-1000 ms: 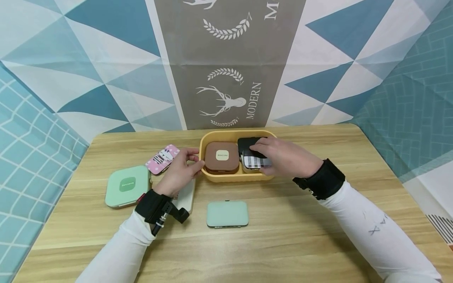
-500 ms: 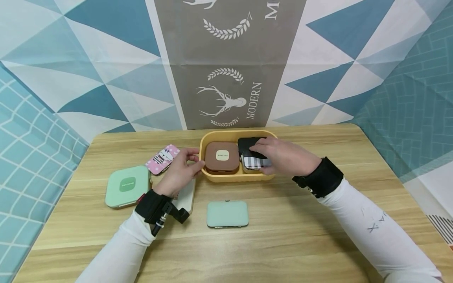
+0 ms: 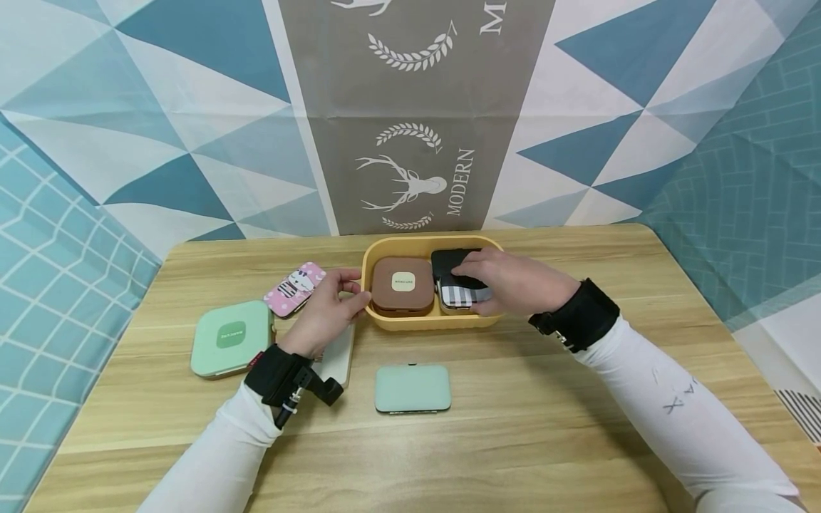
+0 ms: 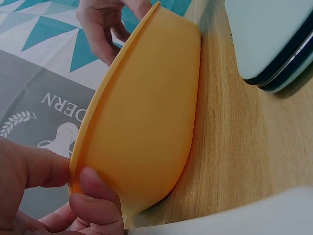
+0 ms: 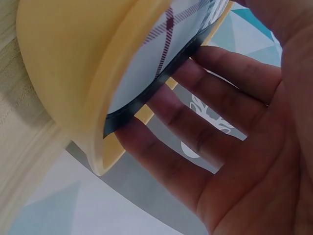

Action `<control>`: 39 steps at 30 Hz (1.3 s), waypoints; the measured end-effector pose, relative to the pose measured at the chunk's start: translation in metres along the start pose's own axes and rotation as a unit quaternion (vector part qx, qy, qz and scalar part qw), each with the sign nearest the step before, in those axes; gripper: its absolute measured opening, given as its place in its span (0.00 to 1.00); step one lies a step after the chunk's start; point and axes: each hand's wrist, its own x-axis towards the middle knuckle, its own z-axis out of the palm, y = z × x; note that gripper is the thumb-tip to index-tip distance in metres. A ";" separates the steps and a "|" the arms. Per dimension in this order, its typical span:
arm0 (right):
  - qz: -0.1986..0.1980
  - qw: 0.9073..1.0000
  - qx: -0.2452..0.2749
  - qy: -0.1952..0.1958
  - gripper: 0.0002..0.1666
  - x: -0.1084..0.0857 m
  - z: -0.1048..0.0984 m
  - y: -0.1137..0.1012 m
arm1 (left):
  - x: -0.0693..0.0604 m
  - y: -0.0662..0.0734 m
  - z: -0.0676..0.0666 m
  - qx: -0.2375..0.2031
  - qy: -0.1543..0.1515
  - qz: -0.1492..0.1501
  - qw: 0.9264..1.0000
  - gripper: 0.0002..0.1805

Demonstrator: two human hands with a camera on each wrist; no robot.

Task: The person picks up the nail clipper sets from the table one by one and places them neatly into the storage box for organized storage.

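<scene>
Four items sit on the table (image 3: 545, 442) outside the yellow basket (image 3: 423, 324): mint case (image 3: 232, 338), pink case (image 3: 296, 288), small green case (image 3: 412, 389), partly hidden white slab (image 3: 338, 360). Brown case (image 3: 403, 303) lies flat in the basket, looks settled. Right hand (image 3: 513, 281) grips the black-and-plaid case (image 3: 460, 295) by its edges, beside the brown one; one piece or two, can't tell. Left hand (image 3: 330, 310) pinches the basket's rim. My read: partway, that placement not finished, four outside likely left.

Wood-grain tabletop (image 3: 513, 456) — behind it, grey deer-print panel (image 3: 410, 96) between blue-and-white triangle patterns (image 3: 603, 107).
</scene>
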 end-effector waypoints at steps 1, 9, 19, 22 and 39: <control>-0.001 1.000 0.002 -0.002 0.35 0.000 0.000 0.001 | 0.000 0.000 0.000 0.001 0.000 0.000 1.000 0.27; -0.006 0.999 0.025 -0.026 0.36 0.002 -0.002 0.005 | 0.000 0.000 0.000 -0.001 0.000 0.001 1.000 0.27; 0.007 0.998 0.041 -0.049 0.36 0.004 -0.004 0.006 | 0.001 -0.002 0.001 -0.005 0.001 0.009 1.000 0.27; 0.004 0.998 0.039 -0.048 0.36 0.004 -0.004 0.006 | 0.001 -0.002 0.001 -0.007 0.001 0.009 1.000 0.27; 0.009 0.998 0.028 -0.050 0.37 0.006 -0.002 0.006 | 0.001 -0.001 0.001 -0.010 0.000 0.008 1.000 0.27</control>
